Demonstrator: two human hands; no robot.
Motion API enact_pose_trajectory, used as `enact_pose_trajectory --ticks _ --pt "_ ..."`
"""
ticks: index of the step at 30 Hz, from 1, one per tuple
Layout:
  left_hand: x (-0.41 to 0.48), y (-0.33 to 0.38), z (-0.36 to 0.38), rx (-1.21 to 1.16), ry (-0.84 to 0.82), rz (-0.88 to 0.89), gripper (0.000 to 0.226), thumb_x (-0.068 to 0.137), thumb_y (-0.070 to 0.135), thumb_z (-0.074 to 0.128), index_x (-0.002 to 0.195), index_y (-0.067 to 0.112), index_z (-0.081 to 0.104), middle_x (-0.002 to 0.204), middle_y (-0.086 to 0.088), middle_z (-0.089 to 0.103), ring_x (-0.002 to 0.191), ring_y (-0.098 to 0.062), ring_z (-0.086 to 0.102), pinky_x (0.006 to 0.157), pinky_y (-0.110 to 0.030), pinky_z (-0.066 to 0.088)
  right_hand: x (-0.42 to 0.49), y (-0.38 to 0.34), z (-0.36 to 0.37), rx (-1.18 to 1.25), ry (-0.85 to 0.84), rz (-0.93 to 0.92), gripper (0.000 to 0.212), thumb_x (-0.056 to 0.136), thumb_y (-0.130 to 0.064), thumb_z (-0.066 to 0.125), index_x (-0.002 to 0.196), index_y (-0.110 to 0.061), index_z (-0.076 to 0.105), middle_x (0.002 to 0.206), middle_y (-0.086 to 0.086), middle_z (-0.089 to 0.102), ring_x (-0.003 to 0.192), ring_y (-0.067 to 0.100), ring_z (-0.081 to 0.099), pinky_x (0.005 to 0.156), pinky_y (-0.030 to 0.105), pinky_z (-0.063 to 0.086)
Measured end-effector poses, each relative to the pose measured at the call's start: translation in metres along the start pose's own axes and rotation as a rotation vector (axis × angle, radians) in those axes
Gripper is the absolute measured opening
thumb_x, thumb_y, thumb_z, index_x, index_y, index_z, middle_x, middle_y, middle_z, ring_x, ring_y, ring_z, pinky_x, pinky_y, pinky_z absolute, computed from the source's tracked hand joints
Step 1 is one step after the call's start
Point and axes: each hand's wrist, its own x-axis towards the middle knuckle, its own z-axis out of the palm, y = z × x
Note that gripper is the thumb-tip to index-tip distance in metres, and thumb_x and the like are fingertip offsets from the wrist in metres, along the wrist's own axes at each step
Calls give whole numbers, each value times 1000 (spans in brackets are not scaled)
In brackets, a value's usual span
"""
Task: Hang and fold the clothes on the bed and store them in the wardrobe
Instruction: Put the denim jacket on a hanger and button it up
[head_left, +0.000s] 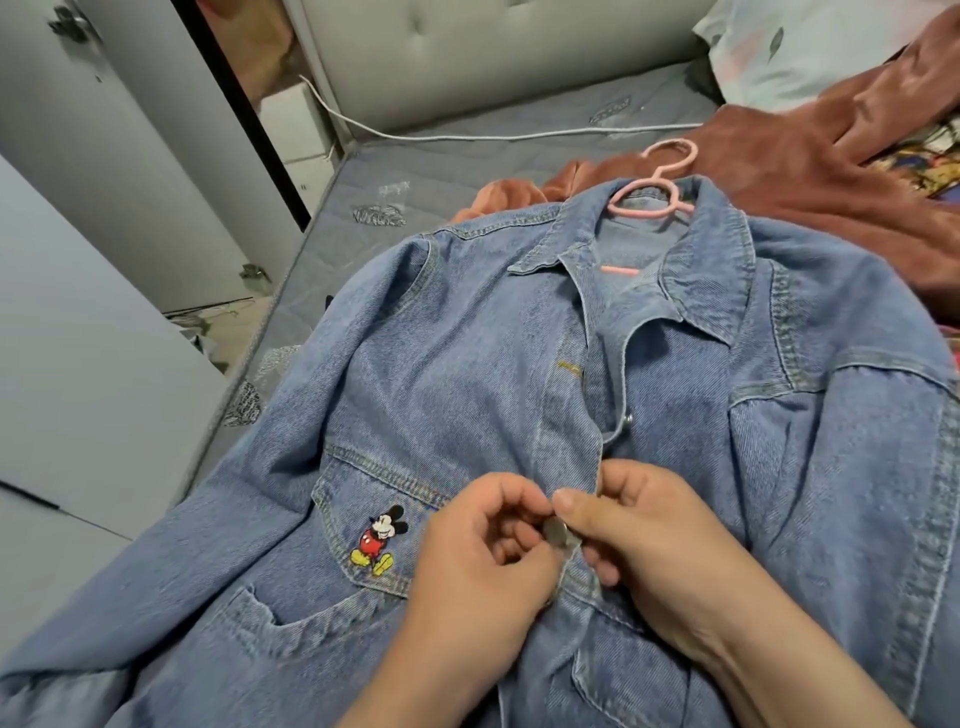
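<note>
Denim jacket (467, 364) lies flat on near bed (363, 171), pink hanger (655, 197) inside collar. Left hand (478, 571) pinches placket edge; right hand (660, 551) pinches metal button (555, 531). Cloth likely heavy, stiffish, non-slippery; lift by hanger hook.

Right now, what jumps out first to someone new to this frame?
A blue denim jacket fills the view, spread front-up on the bed with a pink hanger in its collar. At lower centre the left hand and right hand pinch its front at a metal button. A cartoon mouse patch sits on the chest pocket, beside the left hand.
</note>
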Motion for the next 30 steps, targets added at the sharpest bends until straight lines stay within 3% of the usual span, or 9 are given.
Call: enact_pose_trajectory --ticks 4,7,12,15,18,21,25,28,30 --pt "-1 -3 -1 187 57 138 32 65 2 79 74 31 70 69 5 62 55 -1 50 56 -11 42 -3 -6 0 11 15 17 32 69 -21 74 85 3 61 61 14 55 43 11 44 38 18 35" --pt "2 -3 -8 489 49 254 37 69 1 77 70 35 63 83 11 60 69 -6 58 63 -6 40 -8 -16 1 -142 78 -61 12 81 -16 72 76 -8 66 57 10 62 44 16 54 44 20 44" --pt "20 26 0 654 55 423 29 65 28 56 92 37 54 89 19 51 85 0 54 73 -10 40 -9 -25 -3 -543 499 -643 36 88 4 58 99 -29 69 98 -6 65 74 6 68 66 8 51" --pt "36 39 17 593 50 431 39 69 43 58 106 44 49 100 23 50 93 2 54 82 -15 44 -2 -24 -11 -808 511 -711 37 84 13 61 112 -8 69 110 -6 57 92 -3 56 87 -1 37" --pt "49 34 16 650 24 410 42 76 19 60 108 43 51 104 23 51 97 3 53 89 -25 47 2 -24 -17 -887 490 -732 28 82 -1 66 107 -12 73 105 -14 54 99 -16 48 91 -6 25" --pt "51 32 6 582 38 394 48 76 8 52 99 50 56 102 24 60 99 8 54 89 -10 41 3 -23 -17 -841 490 -707 29 79 -6 76 100 -26 74 102 -19 52 101 -14 48 87 -6 27" --pt "50 34 9 456 90 329 42 79 19 49 100 55 54 99 31 59 91 8 57 77 -1 36 2 -25 -16 -687 471 -705 14 74 -23 71 81 -33 65 85 -12 59 80 0 58 77 7 41" --pt "50 38 13 404 84 340 33 78 26 56 102 50 53 87 24 57 76 0 56 71 -6 39 0 -26 -12 -368 434 -574 20 80 -14 77 76 -31 66 72 1 66 62 12 60 67 45 56" --pt "51 41 13 414 92 348 29 77 27 57 99 45 56 84 22 59 74 0 57 69 -7 39 -3 -28 -9 -246 470 -553 25 77 -5 74 73 -28 67 67 8 65 53 17 56 57 45 54"
